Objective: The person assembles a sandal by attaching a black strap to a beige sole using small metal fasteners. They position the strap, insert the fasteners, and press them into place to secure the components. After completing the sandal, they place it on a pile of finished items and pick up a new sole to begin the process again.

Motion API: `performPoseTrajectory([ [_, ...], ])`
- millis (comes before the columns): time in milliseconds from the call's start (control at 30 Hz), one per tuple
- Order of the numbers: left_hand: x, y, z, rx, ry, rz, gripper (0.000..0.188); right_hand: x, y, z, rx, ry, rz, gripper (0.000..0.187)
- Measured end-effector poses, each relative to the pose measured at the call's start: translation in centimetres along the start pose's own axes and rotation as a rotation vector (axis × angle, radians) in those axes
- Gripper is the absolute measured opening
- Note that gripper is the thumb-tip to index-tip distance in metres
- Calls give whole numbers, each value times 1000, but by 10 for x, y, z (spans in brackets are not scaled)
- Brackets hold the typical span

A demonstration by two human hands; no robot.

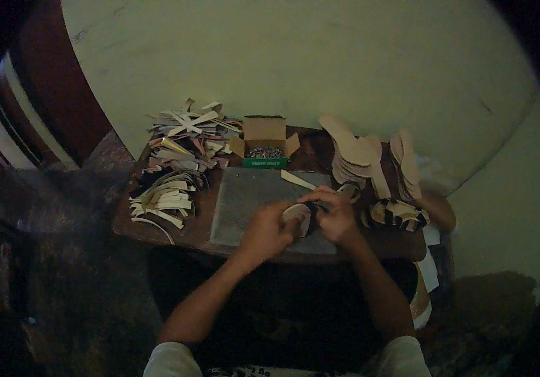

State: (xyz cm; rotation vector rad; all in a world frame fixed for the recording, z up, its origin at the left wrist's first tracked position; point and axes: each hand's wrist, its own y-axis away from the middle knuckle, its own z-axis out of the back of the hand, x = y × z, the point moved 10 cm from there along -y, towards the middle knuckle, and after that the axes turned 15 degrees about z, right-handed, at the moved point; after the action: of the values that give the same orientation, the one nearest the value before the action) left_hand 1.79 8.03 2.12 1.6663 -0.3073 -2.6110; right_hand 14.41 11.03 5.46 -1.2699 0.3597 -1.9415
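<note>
Over the grey slab [245, 195], both my hands are closed around a pale insole [296, 215]. My left hand [269, 231] grips its near, rounded end, with the thumb across the surface. My right hand [336, 217] has its fingers bent over a dark band at the insole's edge. Beyond the right fingers a tan end with a dark edge [349, 189] sticks out; whether it belongs to the same insole I cannot tell. A cream strip [297, 180] lies on the slab just past my hands.
Heaped strips [163, 198] cover the table's left side. A green open box [265, 162] of small metal pieces stands behind the slab. Stacked tan insoles [348, 147] and a bundle of black-and-tan pieces [399, 215] are at right. A pale wall [307, 63] rises behind the brown table [402, 249].
</note>
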Motion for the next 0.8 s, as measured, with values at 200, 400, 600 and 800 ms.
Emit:
performPoseTrajectory([
  [200,1,-6,33,-164,-55,-36,29,30,-19,-4,-67,311,233,33],
  [400,30,-7,158,-564,269,35,36,7,-52,4,-292,491,239,25],
  [600,55,-13,168,-498,735,178,28,-72,-109,-47,103,669,236,21],
  [800,69,-16,178,-504,774,145,30,-110,-146,-92,458,907,148,20],
])
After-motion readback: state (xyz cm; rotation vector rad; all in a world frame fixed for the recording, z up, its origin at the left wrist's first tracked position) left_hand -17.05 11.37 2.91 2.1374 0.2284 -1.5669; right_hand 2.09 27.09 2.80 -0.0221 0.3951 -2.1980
